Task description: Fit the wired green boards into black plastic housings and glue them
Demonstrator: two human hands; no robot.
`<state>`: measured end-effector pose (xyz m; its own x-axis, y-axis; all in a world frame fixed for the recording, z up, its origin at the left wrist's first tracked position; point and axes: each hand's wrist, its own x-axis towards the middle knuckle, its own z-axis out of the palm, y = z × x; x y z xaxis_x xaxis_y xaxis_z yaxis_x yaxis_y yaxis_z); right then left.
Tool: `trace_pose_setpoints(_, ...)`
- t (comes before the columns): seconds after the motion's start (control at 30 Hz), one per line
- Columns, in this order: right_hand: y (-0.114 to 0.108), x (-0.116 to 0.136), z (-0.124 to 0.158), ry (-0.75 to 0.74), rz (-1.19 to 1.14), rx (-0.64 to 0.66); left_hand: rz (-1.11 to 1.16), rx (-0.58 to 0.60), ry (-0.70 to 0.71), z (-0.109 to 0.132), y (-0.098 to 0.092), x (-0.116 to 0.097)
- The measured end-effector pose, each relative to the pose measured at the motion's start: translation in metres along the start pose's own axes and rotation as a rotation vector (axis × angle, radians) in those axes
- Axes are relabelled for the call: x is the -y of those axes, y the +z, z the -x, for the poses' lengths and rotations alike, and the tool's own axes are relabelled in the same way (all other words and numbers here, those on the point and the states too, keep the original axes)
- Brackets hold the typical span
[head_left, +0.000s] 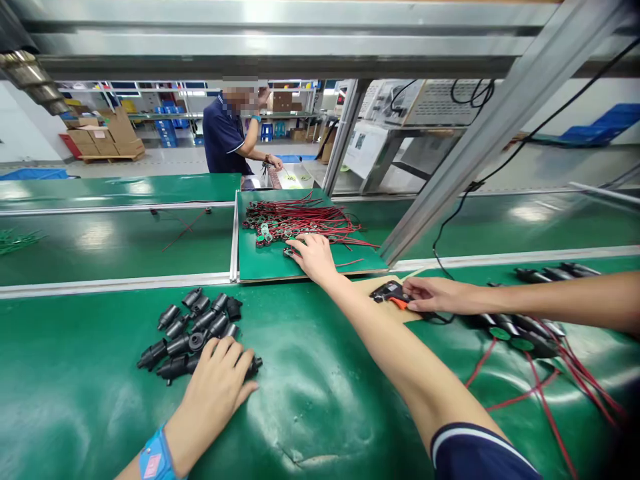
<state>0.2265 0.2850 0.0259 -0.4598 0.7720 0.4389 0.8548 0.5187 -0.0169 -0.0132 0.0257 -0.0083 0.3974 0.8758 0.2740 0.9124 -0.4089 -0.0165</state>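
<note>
My left hand [217, 383], with a blue wristband, lies palm down over the near edge of a pile of black plastic fittings [196, 341]. Its fingers are apart, and one fitting shows beside the index finger. Reaching across the bench, my right hand [315, 257] pinches a small round wired part [288, 252] at the near edge of a raised green board [270, 269]. Behind those fingers lie many round parts with red wires [310, 217]. The pinched part is partly hidden by the fingers.
Another person's hand [430, 295] from the right touches a black and orange tool [393, 293]. Black cylinders with red wires [520, 330] lie at right. A slanted metal post [465, 160] crosses the right side. A person in navy [223, 137] is beyond the bench.
</note>
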Motion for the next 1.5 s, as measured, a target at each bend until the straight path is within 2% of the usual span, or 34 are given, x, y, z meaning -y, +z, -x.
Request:
trace_pose_setpoints(0.17, -0.013, 0.008, -0.004, -0.060, 0.040, 0.054, 0.053, -0.059, 0.022, 0.011, 0.003, 0.003)
trace_pose_setpoints(0.3, -0.020, 0.023, -0.013, -0.113, 0.104, 0.136, 0.097, -0.030, 0.101, 0.014, 0.005, -0.002)
trace_pose_setpoints(0.47, -0.023, 0.049, -0.034, -0.097, 0.158, 0.248, 0.201, -0.008, 0.131, 0.017, -0.009, -0.004)
trace_pose_setpoints(0.57, -0.022, 0.072, -0.042, -0.149, 0.120, 0.308, 0.509, -0.004, 0.015, 0.017, -0.022, -0.004)
trace_pose_setpoints(0.67, -0.021, 0.098, -0.045, -0.200, 0.053, 0.354, 0.881, 0.051, -0.224, 0.016, -0.029, -0.005)
trace_pose_setpoints(0.77, -0.036, 0.124, -0.041, -0.213, -0.012, 0.335, 1.155, 0.018, -0.392, 0.014, -0.027, -0.005)
trace_pose_setpoints(0.83, -0.062, 0.137, -0.027, -0.210, -0.047, 0.275, 1.373, -0.046, -0.459, 0.014, -0.025, -0.005)
trace_pose_setpoints(0.9, -0.100, 0.144, 0.002, -0.198, -0.076, 0.201, 1.644, -0.064, -0.547, 0.013, -0.026, -0.006)
trace_pose_setpoints(0.97, -0.140, 0.144, 0.045, -0.184, -0.112, 0.148, 1.877, -0.019, -0.612, 0.012, -0.030, -0.009)
trace_pose_setpoints(1.03, -0.171, 0.137, 0.094, -0.249, -0.330, 0.077, 2.008, 0.055, -0.597, 0.011, -0.035, -0.014)
trace_pose_setpoints(1.1, -0.185, 0.129, 0.137, -0.261, -0.650, 0.156, 2.050, 0.184, -0.533, 0.010, -0.038, -0.022)
trace_pose_setpoints(1.2, -0.171, 0.125, 0.178, -0.112, -1.005, 0.229, 2.053, 0.414, -0.431, 0.009, -0.039, -0.036)
trace_pose_setpoints(1.3, -0.142, 0.128, 0.193, 0.048, -1.164, 0.233, 2.077, 0.549, -0.387, 0.007, -0.038, -0.049)
trace_pose_setpoints(1.37, -0.128, 0.129, 0.194, 0.087, -1.190, 0.225, 2.090, 0.544, -0.429, 0.006, -0.037, -0.054)
trace_pose_setpoints(1.5, -0.121, 0.124, 0.188, 0.105, -1.146, 0.189, 2.018, 0.390, -0.531, 0.005, -0.032, -0.058)
